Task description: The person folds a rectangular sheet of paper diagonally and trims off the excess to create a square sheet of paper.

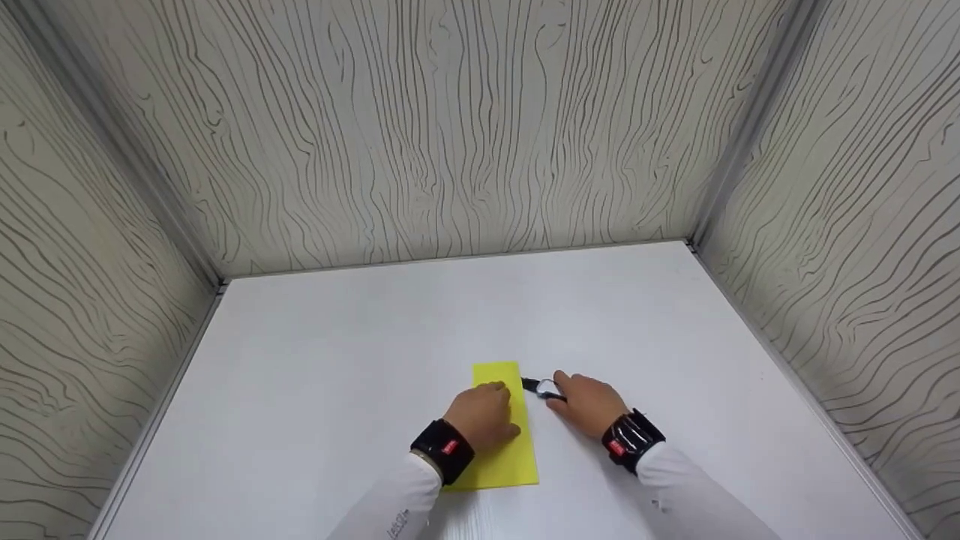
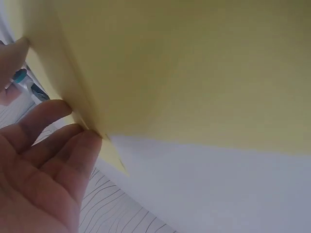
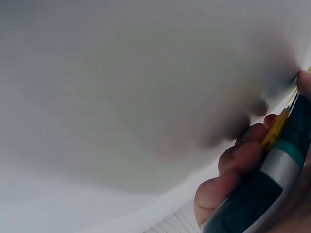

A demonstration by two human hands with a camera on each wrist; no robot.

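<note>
A yellow sheet of paper [image 1: 501, 469] lies lengthwise on the white table, and in the left wrist view a crease or layered edge runs along it. My left hand [image 1: 482, 415] rests on the sheet, its fingertips [image 2: 92, 138] pressing beside that line. Just right of the paper, my right hand [image 1: 592, 405] grips a utility knife [image 1: 544, 388], whose front end points at the paper's right edge. Up close, the right wrist view shows its dark green and grey handle [image 3: 282, 167] with a yellow slider [image 3: 275, 130] under the fingers. The blade is not clearly visible.
The white tabletop [image 1: 337, 360] extends around the paper. Wood-grain panels [image 1: 450, 135] rise behind it and on both sides, joined by grey metal posts [image 1: 739, 135]. Black straps [image 1: 631, 439] circle both wrists over white sleeves.
</note>
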